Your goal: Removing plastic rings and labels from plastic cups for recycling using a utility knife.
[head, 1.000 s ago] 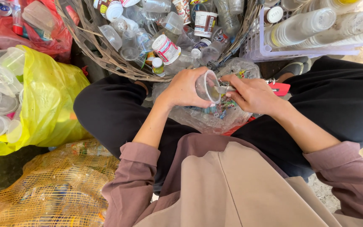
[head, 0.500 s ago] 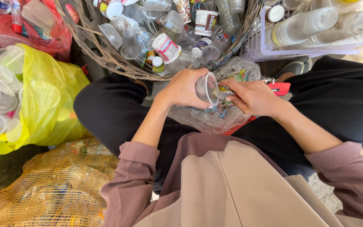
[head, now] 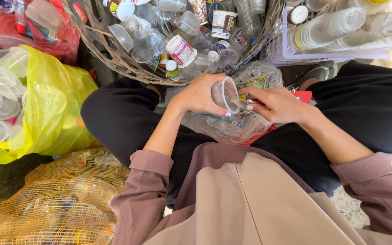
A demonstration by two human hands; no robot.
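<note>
My left hand point(head: 200, 95) grips a small clear plastic cup point(head: 225, 93) tipped on its side, its mouth facing right. My right hand point(head: 275, 103) is at the cup's rim, fingers pinched on a small piece at the opening; a red-handled tool point(head: 301, 95) shows behind that hand. Both hands hover over a clear plastic bag point(head: 232, 124) of colourful scraps lying in my lap between my black-trousered knees.
A woven basket point(head: 114, 59) full of clear bottles and cups stands ahead. A white crate point(head: 291, 52) of stacked cups sits at the upper right. A yellow bag point(head: 55, 109) with clear lids lies left, an orange mesh sack point(head: 55, 199) at lower left, a red bag point(head: 5, 31) at upper left.
The hands stay almost in place. My right fingers have shifted slightly at the cup's rim, and the cup has turned a little in my left hand.
</note>
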